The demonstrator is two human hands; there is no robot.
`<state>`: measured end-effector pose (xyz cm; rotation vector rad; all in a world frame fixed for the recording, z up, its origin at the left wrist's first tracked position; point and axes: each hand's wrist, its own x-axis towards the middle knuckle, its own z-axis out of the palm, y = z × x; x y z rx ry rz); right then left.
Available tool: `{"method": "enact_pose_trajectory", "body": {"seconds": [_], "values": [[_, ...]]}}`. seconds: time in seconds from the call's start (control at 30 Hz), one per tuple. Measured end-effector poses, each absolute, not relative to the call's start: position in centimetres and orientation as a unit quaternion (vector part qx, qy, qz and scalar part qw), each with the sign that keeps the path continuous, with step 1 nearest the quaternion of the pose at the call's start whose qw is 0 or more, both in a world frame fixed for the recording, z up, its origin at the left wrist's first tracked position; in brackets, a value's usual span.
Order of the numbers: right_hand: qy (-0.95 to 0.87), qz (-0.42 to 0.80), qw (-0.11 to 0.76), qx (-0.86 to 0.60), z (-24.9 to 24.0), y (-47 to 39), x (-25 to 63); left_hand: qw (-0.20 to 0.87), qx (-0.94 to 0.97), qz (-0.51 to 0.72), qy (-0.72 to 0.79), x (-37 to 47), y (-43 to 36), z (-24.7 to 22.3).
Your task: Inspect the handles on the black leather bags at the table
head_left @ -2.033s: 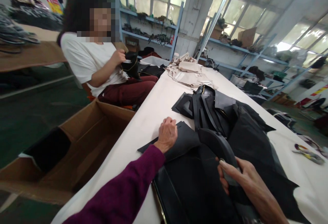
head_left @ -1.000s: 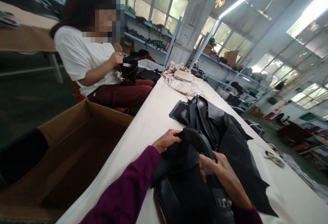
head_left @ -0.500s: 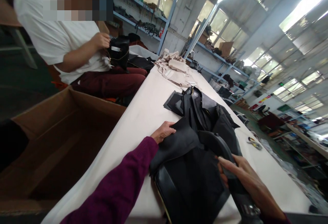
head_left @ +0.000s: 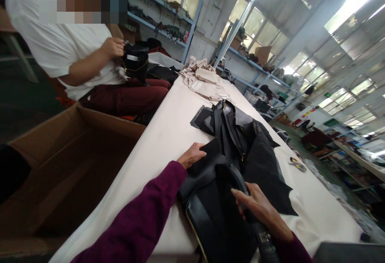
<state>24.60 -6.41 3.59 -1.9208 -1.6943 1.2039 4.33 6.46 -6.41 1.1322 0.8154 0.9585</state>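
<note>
A black bag (head_left: 216,219) with a gold zip along its left edge lies on the white-covered table in front of me. My left hand (head_left: 193,155) pinches the left edge of a smooth black flap (head_left: 207,162) at the bag's upper end. My right hand (head_left: 255,203) is wrapped round a thick, curved black strap-like piece (head_left: 237,177), with a metal fitting (head_left: 264,237) near its lower end. Its upper end lies over the bag; whether it is joined there I cannot tell. Beyond both hands is a heap of black bag pieces (head_left: 228,128), some with gold zips.
Beige cloth pieces (head_left: 206,76) are piled farther along the table (head_left: 162,150). Small yellow-handled snippers (head_left: 297,164) lie near the right edge. An open cardboard box (head_left: 105,114) stands left of the table. A seated person (head_left: 81,50) there holds a black bag (head_left: 135,60).
My right hand has moved left with the strap-like piece, over the bag. More of the black panel to its right now shows. My left hand has stayed on the flap.
</note>
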Motion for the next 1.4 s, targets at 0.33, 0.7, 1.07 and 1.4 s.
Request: {"method": "enact_pose_trajectory", "body": {"seconds": [0.33, 0.7, 1.07, 1.4], "values": [[-0.595, 0.371, 0.211, -0.681, 6.4, -5.3, 26.1, 0.607, 0.526, 0.44, 0.402, 4.4, 6.5, -7.1], [-0.606, 0.43, 0.183, -0.644, 5.7, -7.5, 23.5, 0.548, 0.558, 0.435, 0.446, 4.6, 6.5, -7.0], [-0.581, 0.361, 0.252, -0.684, 8.3, -9.3, 27.4, 0.344, 0.572, 0.376, 0.643, 0.4, 7.8, -5.6], [-0.518, 0.357, 0.249, -0.736, 8.7, -18.0, 30.3, 0.073, 0.656, 0.309, 0.685, 1.2, 5.0, -2.3]]}}
